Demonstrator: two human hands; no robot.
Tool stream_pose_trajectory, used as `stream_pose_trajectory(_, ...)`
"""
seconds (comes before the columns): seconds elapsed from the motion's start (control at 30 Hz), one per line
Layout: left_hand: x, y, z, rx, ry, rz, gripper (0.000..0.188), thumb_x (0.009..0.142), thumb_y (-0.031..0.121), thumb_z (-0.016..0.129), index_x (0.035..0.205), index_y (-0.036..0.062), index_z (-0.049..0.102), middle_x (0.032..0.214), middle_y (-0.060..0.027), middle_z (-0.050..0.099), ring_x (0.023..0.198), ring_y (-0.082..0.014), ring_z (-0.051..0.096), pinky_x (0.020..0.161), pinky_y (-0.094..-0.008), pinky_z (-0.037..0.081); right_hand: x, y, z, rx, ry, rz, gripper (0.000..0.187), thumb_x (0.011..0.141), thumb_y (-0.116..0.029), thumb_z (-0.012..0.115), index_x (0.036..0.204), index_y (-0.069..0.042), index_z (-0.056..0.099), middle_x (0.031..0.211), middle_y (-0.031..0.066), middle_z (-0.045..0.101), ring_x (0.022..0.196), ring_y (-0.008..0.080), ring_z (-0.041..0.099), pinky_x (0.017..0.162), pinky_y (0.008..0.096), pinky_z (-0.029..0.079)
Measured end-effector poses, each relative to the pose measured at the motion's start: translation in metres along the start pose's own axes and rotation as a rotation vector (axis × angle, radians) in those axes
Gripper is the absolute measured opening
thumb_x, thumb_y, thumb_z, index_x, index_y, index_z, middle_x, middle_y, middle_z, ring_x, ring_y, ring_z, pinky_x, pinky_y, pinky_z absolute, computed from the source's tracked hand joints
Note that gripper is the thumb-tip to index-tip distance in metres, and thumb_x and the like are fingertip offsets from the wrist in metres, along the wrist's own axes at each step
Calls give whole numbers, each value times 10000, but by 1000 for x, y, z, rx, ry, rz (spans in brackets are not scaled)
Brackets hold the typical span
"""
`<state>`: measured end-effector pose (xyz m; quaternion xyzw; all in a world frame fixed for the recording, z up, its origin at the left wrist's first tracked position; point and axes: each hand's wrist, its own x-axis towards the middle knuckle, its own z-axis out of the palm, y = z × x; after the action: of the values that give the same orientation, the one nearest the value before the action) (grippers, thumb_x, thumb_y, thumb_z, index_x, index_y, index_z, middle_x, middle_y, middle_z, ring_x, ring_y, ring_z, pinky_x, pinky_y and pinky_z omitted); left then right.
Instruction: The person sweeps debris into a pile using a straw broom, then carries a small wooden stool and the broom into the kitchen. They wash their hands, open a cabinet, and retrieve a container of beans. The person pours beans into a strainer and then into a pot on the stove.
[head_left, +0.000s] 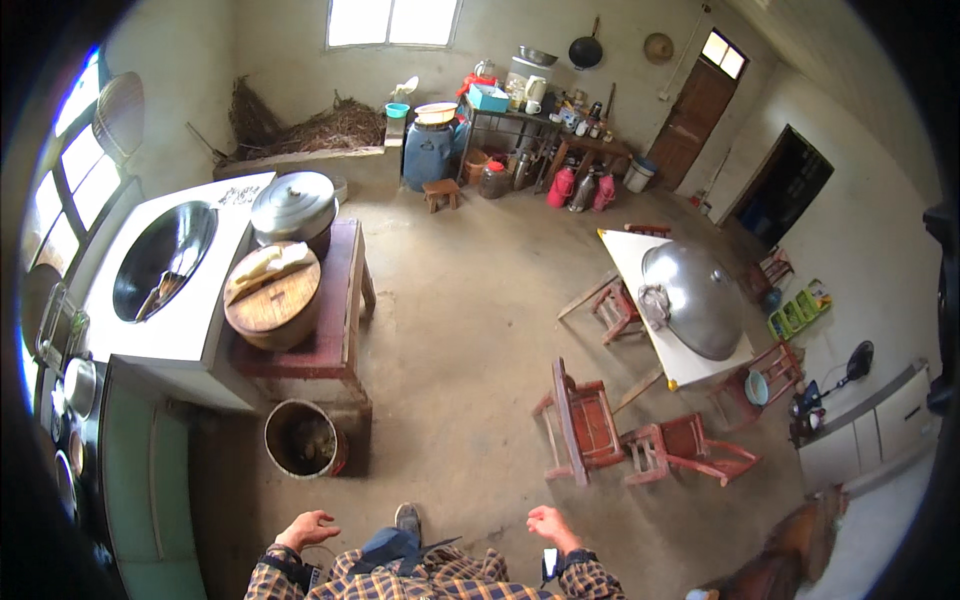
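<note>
Bucket (283, 425) up front, standing upright on the floor just beyond the left hand (308, 530), not touching it! That hand hangs loosely half-open, nothing visible in it; the right hand (553, 527) is curled in, and whether it's fully closed I can't tell. So, by my reading, no handling is under way: the bucket sits uncovered, something at its bottom, and any work on it looks left to do. Past it, on a red-topped table (338, 290), a wooden lid (275, 305) covers one pot, a silver lid (292, 198) another; that covering looks done. Alongside, the wok (190, 235) lies uncovered, utensils (158, 292) inside. Over to the right, red chairs (685, 447) flank a white table (625, 247) bearing a big metal dome (695, 300). And way back, a blue barrel (428, 155) and pink flasks (562, 187)!
</note>
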<state>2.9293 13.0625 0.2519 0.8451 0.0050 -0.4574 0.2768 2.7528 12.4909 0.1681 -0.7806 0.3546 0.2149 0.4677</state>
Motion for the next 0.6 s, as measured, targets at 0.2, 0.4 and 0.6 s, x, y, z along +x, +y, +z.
stream_pose_trajectory(0.2, 78, 94, -63, -30, -57, 80, 527, 836, 344, 735, 1238, 18, 637, 1024, -148, 737, 925, -198, 710, 841, -314, 559, 44, -81, -38, -83, -24, 16, 298, 871, -188, 683, 1128, -37, 672, 960, 97, 744, 808, 162, 724, 763, 317, 567)
stream_pose_trajectory(0.4, 187, 200, -111, -22, -238, 120, 569, 871, 354, 733, 1293, -2, 598, 1128, -160, 702, 986, -204, 673, 878, -316, 532, 129, -137, -82, 47, -34, -57, 326, 872, -212, 691, 1144, -34, 666, 940, 100, 751, 822, 161, 726, 761, 311, 565)
stream_pose_trajectory(0.6, 301, 337, -171, 33, -190, 143, 598, 850, 428, 726, 1273, 20, 620, 1156, -174, 696, 1055, -264, 666, 925, -344, 519, 288, -220, -162, -89, -85, -179, 354, 857, -254, 708, 1141, -46, 673, 951, 115, 747, 868, 192, 719, 777, 336, 565)
